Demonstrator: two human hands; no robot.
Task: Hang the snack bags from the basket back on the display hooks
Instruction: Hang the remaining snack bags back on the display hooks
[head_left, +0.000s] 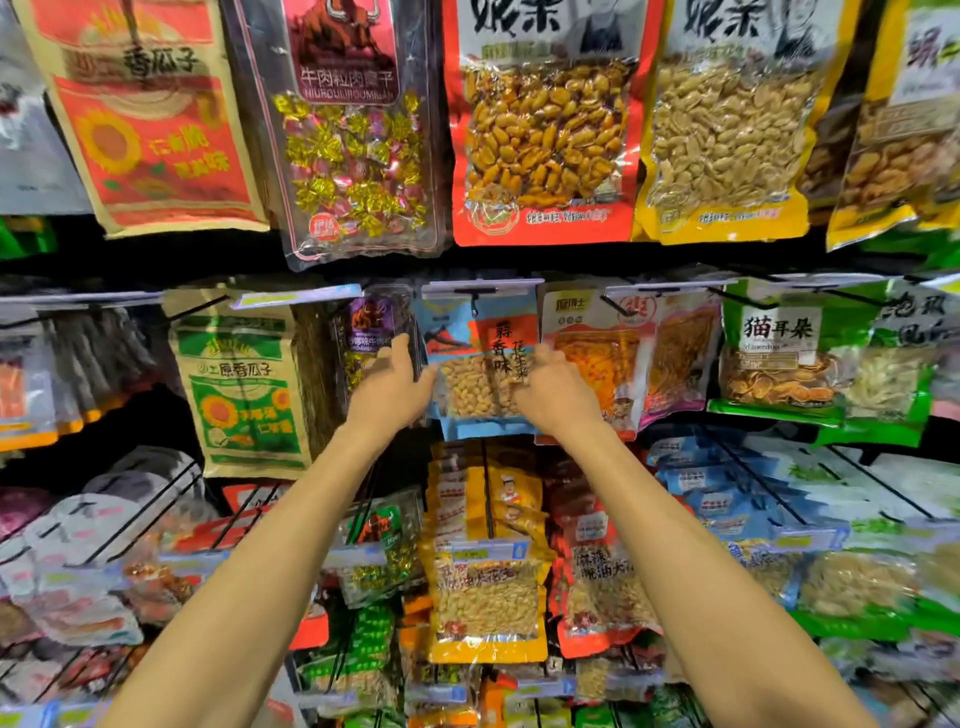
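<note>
A blue and orange peanut bag (480, 364) hangs in the middle row of the display, its top at a black hook (474, 304) under a price tag strip. My left hand (392, 387) holds the bag's left edge, thumb towards the bag. On the bag's right side, my right hand (556, 389) grips it with fingers curled over the front. Both forearms reach up from below. The basket is out of view.
Packed rows of hanging snack bags surround the spot: a purple beef-candy bag (371, 332) just left, an orange bag (597, 358) just right, a green sunflower-seed bag (244, 389) farther left. Yellow peanut bags (488, 571) and long wire hooks jut out below my arms.
</note>
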